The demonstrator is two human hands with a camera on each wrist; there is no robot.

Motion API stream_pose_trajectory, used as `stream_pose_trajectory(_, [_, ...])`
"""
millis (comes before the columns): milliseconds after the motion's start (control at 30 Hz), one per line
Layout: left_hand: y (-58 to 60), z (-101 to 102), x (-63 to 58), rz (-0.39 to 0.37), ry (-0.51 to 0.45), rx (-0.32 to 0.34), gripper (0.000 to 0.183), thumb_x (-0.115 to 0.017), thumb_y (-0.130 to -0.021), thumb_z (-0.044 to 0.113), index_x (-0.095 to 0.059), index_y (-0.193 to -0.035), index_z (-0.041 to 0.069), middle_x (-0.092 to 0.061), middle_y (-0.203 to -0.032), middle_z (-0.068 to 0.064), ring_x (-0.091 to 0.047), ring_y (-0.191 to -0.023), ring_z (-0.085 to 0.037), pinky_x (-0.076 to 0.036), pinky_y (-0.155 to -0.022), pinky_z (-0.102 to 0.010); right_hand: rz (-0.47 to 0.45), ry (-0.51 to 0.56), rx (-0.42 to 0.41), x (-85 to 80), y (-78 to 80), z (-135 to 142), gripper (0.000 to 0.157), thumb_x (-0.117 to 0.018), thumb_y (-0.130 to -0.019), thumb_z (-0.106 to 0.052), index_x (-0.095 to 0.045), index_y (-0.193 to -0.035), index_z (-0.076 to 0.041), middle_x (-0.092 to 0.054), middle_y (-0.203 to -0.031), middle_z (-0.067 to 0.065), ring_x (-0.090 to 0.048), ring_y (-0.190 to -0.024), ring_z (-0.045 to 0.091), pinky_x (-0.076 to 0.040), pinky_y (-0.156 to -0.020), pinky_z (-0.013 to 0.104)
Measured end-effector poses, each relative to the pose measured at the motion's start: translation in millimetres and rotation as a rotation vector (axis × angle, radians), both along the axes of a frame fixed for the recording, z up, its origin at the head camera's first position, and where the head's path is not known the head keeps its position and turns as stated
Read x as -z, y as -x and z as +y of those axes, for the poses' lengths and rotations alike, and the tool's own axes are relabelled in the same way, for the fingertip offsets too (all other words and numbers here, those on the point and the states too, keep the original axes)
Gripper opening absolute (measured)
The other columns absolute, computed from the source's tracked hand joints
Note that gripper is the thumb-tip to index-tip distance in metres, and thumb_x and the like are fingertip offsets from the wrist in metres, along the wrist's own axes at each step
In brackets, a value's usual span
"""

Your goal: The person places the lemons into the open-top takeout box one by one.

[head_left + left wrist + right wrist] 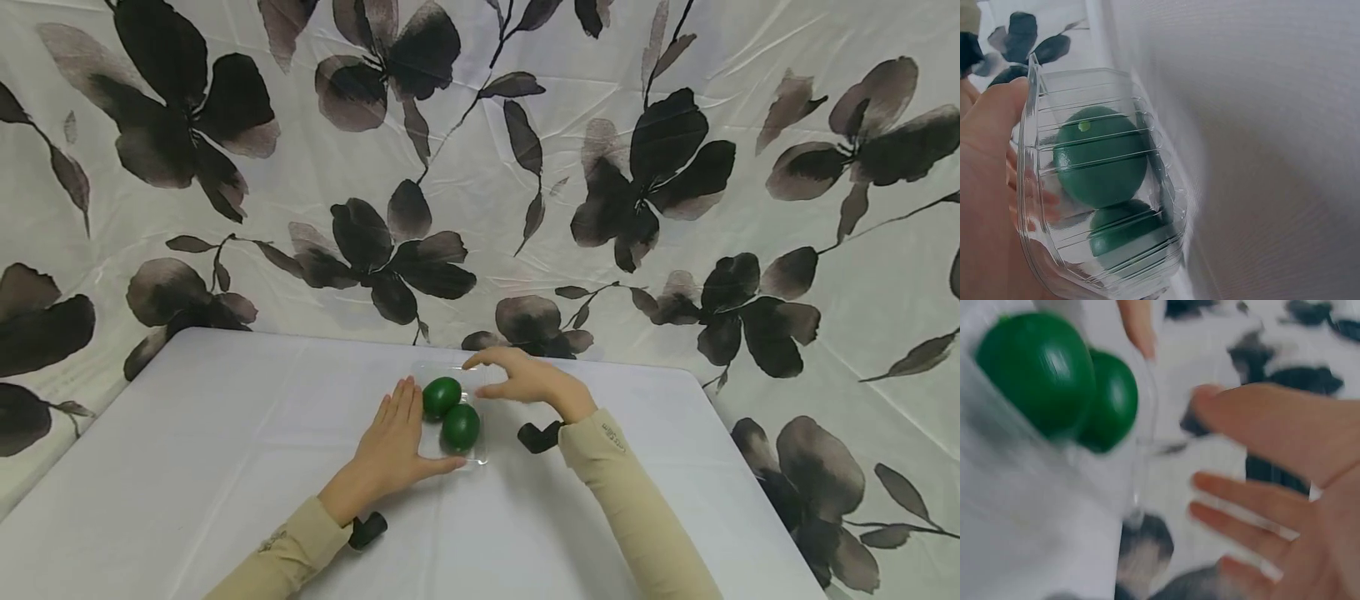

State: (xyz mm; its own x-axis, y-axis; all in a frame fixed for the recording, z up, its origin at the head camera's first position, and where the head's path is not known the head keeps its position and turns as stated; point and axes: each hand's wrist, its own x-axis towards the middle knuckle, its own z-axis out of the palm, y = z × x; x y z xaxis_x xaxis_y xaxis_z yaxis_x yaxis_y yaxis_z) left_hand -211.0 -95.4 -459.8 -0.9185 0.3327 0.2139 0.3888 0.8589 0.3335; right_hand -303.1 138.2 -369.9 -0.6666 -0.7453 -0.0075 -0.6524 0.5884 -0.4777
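Observation:
A clear plastic clamshell-style container (431, 435) with ribbed walls sits on the table. In it lie two glossy green egg-shaped fruits, a farther one (442, 397) and a nearer one (461, 428); the left wrist view shows a pale stem spot on one fruit (1100, 162). My left hand (388, 450) lies along the container's left side, fingers straight and together, thumb stretched along its near edge. To the right, my right hand (531, 380) reaches over the far right corner, thumb and fingers spread with nothing between them. The right wrist view shows that hand (1297, 487) blurred.
A white cloth (225, 467) covers the table. Behind it hangs a pale curtain (510, 242) with dark flower prints. Black wrist devices (538, 437) show at both beige sleeves (630, 492).

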Motion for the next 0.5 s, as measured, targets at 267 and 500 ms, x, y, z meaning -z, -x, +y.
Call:
stream_pose_trajectory(267, [-1.7,2,3.2,0.01,0.014,-0.023,0.135,-0.052,-0.071,0.09,-0.021,-0.15,-0.015,-0.014,-0.159,-0.031,-0.012,-0.149,-0.042,-0.015,-0.12,-0.052,0.056,0.481,0.239,25.1,31.1,38,0.05,-0.076,-0.089,-0.018,-0.059,-0.136,-0.011,-0.059,-0.135,0.007,-0.053,-0.126,0.024,-0.037,-0.111,0.046])
stream_pose_trajectory(500, [-4.7,4,3.6,0.014,0.004,-0.024,0.135,-0.053,-0.071,0.089,-0.02,-0.15,-0.015,-0.014,-0.159,-0.031,-0.012,-0.149,-0.042,-0.014,-0.12,-0.051,-0.076,0.761,0.408,58.0,25.2,58,0.067,-0.078,-0.086,-0.011,-0.047,-0.145,-0.003,-0.046,-0.149,0.012,-0.038,-0.14,0.029,-0.022,-0.119,0.047])
